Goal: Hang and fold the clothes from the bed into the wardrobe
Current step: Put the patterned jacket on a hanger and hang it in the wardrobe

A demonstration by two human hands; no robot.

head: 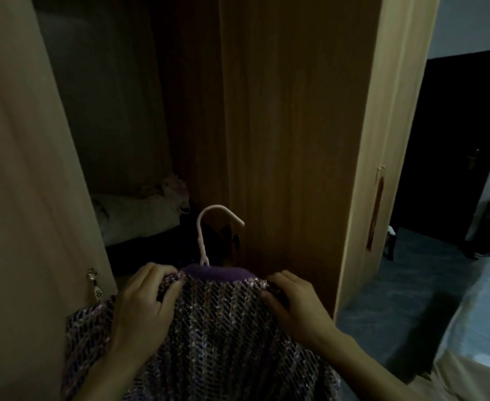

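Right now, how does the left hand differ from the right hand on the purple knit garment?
Left hand grips the purple knit garment at the left shoulder, fingers curled over the top edge; right hand pinches the right shoulder, thumb toward the collar. Left sits beside the pale pink hanger hook; right is farther from it. Both hold the garment.

We count two hands, left hand (pixel 144 308) at seven o'clock and right hand (pixel 294 305) at five; one knitted garment (pixel 215 328); one pink hanger (pixel 209 230) at six; two wardrobe doors, left door (pixel 21 169) at nine, right door (pixel 388 140) at three.
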